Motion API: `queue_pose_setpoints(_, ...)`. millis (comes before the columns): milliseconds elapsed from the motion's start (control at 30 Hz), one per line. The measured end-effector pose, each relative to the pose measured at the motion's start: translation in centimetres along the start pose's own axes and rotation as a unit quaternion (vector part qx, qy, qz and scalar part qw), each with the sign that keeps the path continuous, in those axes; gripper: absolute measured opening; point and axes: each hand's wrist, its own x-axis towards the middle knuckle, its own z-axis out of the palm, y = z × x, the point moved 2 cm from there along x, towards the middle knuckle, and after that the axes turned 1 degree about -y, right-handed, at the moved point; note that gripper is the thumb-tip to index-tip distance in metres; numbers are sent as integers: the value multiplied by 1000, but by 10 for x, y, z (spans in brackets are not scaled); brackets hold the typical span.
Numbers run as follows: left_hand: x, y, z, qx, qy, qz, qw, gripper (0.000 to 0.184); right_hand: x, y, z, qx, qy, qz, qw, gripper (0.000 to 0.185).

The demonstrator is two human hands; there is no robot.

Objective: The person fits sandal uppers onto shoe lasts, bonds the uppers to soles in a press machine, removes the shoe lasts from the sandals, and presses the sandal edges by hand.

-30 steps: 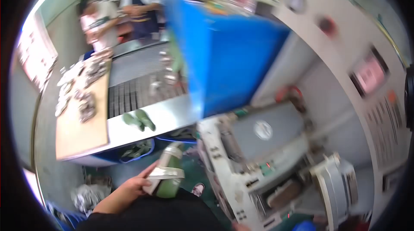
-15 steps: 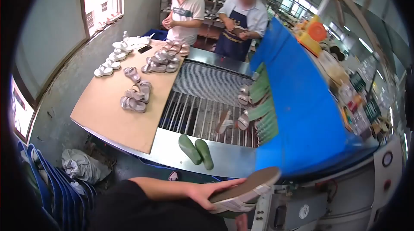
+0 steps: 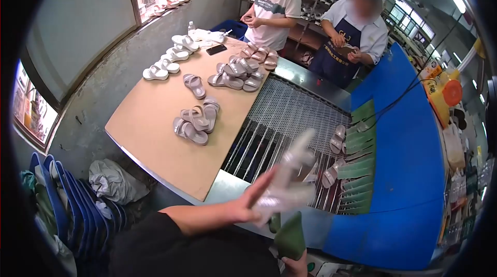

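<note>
My left hand (image 3: 247, 206) reaches out over the near metal edge, its fingers around a pale strappy sandal (image 3: 284, 199). That sandal is smeared by motion, so its outline is unclear. Below it, at the bottom of the view, my right hand (image 3: 296, 265) grips a green shoe last (image 3: 291, 238), held with its wide end up. Another green piece, probably the second last, shows partly behind it (image 3: 275, 222). Beyond my hands, pale sandals (image 3: 338, 140) lie on the conveyor of bars and mesh (image 3: 295, 98), beside green curtain strips (image 3: 358, 166).
A tan board (image 3: 150, 116) carries grey-pink sandals (image 3: 196, 122), white sandals (image 3: 168, 65) and a phone (image 3: 216, 49). Two people stand at the far end, each with something in their hands. A blue cover (image 3: 409, 158) rises on the right. Blue stacked chairs (image 3: 77, 210) stand at lower left.
The view has swung left. My left hand has lifted the sandal from near my body towards the conveyor. A green last that lay on the metal edge is now in my right hand.
</note>
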Motion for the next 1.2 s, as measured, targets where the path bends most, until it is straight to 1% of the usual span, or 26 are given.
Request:
queue_pose_setpoints(67,16,-20,-57,-179,59,32,982,103,23,9,-13,11,10,17,1000,54)
queue_pose_setpoints(100,20,-18,-84,-202,91,32,975,98,33,14,-23,18,20,27,999,55)
queue_pose_setpoints(133,22,-13,-115,-225,119,33,967,94,44,18,-33,24,32,37,998,55)
queue_pose_setpoints(200,20,-19,-192,-335,178,25,925,95,63,29,-56,43,67,58,995,56)
queue_pose_setpoints(233,30,1,-199,-328,276,74,900,94,70,36,-68,52,89,70,992,56)
queue_pose_setpoints(300,46,22,-249,-346,317,150,870,87,82,56,-92,62,124,100,985,57)
queue_pose_setpoints(333,53,31,-282,-355,340,179,852,81,84,51,-97,37,130,139,981,57)
queue_pose_setpoints(367,67,38,-310,-368,321,217,845,80,95,53,-105,11,130,180,975,57)
queue_pose_setpoints(400,78,40,-335,-373,339,245,828,77,106,62,-111,-17,123,222,967,57)
queue_pose_setpoints(433,88,42,-359,-377,355,273,811,76,115,75,-113,1,116,225,967,55)
queue_pose_setpoints(500,87,10,-388,-377,469,257,756,71,137,92,-120,28,97,224,969,53)
queue_pose_setpoints(600,91,-47,-366,-356,614,183,680,66,177,67,-109,78,59,191,977,55)
queue_pose_setpoints(667,77,-98,-331,-368,529,63,762,61,213,42,-103,79,42,159,983,54)
queue_pose_setpoints(700,73,-119,-300,-365,384,-33,847,57,243,45,-103,126,32,168,977,53)
queue_pose_setpoints(733,64,-141,-273,-333,371,-113,860,54,273,46,-104,172,20,177,969,51)
queue_pose_setpoints(767,54,-161,-246,-331,349,-143,865,53,294,36,-103,203,-4,173,964,49)
queue_pose_setpoints(800,33,-186,-242,-401,420,-196,790,53,313,22,-99,231,-31,168,958,46)
queue_pose_setpoints(867,6,-196,-205,-268,442,-347,782,54,334,-3,-87,224,-59,127,964,41)
queue_pose_setpoints(900,-13,-200,-200,-261,414,-374,788,55,342,-20,-80,219,-73,106,967,39)
queue_pose_setpoints(933,-29,-202,-198,-253,387,-401,791,55,346,-42,-69,158,-83,113,977,38)
queue_pose_setpoints(1000,-47,-195,-196,-249,426,-397,774,54,349,-80,-44,36,-99,128,986,37)
queue_pose_setpoints(1033,-56,-193,-195,-249,446,-398,762,54,359,-82,-32,50,-127,123,983,38)
queue_pose_setpoints(1100,-73,-190,-208,-252,511,-346,745,53,385,-67,-1,-62,-29,28,997,42)
queue_pose_setpoints(1133,-76,-186,-212,-255,541,-317,736,52,386,-81,18,-119,19,-24,992,45)
queue_pose_setpoints(1167,-78,-182,-216,-261,564,-285,730,50,386,-94,25,-208,66,41,975,54)
queue_pose_setpoints(1200,-76,-178,-219,-256,569,-273,732,50,390,-94,33,-205,80,32,975,55)
